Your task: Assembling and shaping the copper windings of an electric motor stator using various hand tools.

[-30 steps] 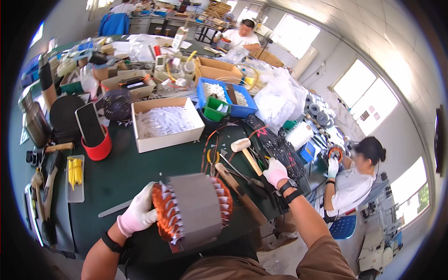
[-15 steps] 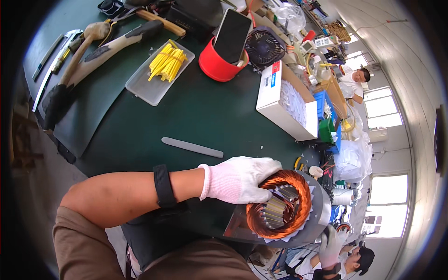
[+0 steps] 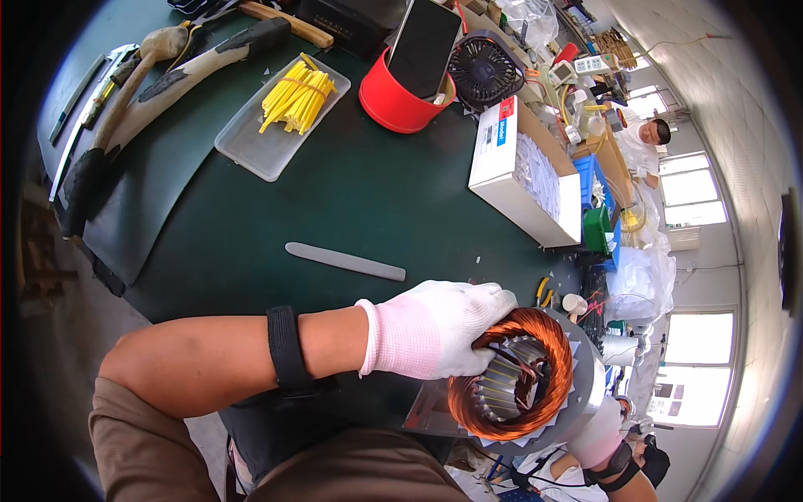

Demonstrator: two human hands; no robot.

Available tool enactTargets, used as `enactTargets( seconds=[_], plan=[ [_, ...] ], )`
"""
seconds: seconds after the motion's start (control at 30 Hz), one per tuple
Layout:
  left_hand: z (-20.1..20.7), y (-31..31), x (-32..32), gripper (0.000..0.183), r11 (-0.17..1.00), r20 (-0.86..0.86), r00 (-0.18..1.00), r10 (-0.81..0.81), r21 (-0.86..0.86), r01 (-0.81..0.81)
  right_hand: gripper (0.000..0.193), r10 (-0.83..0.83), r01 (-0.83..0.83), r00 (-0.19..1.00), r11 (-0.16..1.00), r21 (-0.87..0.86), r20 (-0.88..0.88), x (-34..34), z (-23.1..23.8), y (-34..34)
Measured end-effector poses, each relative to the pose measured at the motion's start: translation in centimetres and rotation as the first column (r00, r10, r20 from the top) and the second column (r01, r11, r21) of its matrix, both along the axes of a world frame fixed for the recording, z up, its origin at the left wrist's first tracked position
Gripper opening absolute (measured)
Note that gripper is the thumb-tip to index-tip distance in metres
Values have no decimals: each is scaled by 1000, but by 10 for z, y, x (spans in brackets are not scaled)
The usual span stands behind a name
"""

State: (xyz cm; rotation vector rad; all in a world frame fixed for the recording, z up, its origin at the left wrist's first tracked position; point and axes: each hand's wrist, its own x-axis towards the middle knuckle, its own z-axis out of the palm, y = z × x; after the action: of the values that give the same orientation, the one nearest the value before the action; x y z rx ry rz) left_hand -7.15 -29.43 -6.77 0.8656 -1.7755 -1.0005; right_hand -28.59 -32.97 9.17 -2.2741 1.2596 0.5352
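A motor stator [image 3: 559, 385] with a thick ring of copper windings and a grey outer body lies at the near right of the bench, its open end facing up toward me. My left hand [image 3: 447, 328], in a white knitted glove, grips the upper left of the winding ring, thumb at the inner opening and fingers over the outside. White insulation paper tips stick out around the coil. At the stator's lower right is my right hand [image 3: 595, 433], also gloved; its fingers are hidden behind the grey body, so their hold does not show.
A grey flat strip [image 3: 345, 261] lies beyond my left wrist. Farther off are a tray of yellow sticks [image 3: 297, 100], a red round holder [image 3: 397, 107] with a phone, a black fan [image 3: 487, 71] and a white box [image 3: 523, 180] of paper pieces. Mallets [image 3: 138, 92] lie far left; yellow-handled pliers [image 3: 544, 293] sit beyond the stator.
My right hand has come up against the stator's lower right side, and more of its forearm shows. The stator and my left hand sit slightly farther right in view.
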Motion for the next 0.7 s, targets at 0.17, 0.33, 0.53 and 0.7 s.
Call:
enactTargets(
  seconds=[0.17,0.33,0.53,0.7],
  plan=[
    [-1,0,-3,52,999,-9,1000,30,-12,-30,108,-59,33,976,992,125,210,14,5,6],
    [-3,-2,0,52,1000,-45,999,-5,-19,4,109,-337,266,883,933,242,328,18,9,15],
    [-2,-4,-2,51,1000,-39,999,-24,-11,24,113,-304,238,889,946,221,343,8,9,11],
    [-1,-2,-3,50,1000,-31,999,13,-13,-14,115,-275,213,893,955,205,357,0,2,9]
  ],
)
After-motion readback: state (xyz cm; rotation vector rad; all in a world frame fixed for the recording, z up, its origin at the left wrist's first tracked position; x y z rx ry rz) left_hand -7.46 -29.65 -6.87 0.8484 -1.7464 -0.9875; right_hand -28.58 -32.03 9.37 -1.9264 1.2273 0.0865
